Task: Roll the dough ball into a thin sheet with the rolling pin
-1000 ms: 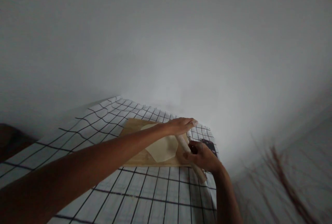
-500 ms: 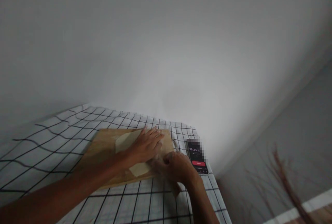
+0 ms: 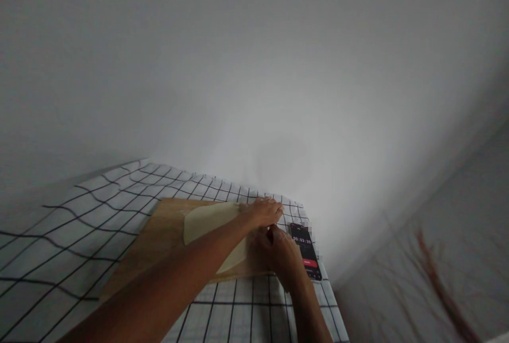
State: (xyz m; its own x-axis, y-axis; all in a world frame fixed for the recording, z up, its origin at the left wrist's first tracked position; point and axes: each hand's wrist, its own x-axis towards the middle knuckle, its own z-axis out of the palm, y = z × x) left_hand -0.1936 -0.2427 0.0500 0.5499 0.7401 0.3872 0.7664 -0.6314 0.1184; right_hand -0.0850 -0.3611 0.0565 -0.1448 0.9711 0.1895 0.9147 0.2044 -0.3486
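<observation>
A pale, thin sheet of dough (image 3: pixel 210 218) lies flat on a wooden board (image 3: pixel 153 245). My left hand (image 3: pixel 265 211) reaches across it to the board's far right corner, its fingers stretched out and partly smeared by motion. Close in front of it, my right hand (image 3: pixel 281 250) is curled at the board's right edge. Whatever the right fingers close on is hidden; a small brown tip shows below that wrist, too unclear to name. My left forearm covers the near part of the dough and board.
A white cloth (image 3: pixel 222 311) with black grid lines covers the table. Right of my hands lies a phone (image 3: pixel 305 250) showing a running timer. A pale wall (image 3: pixel 254 94) rises behind the table, and thin brown branches (image 3: pixel 441 284) stand at the lower right.
My left hand has slid right, off the dough to the board's far right corner, uncovering more of the sheet. The right hand has shifted slightly right. The view has moved a little.
</observation>
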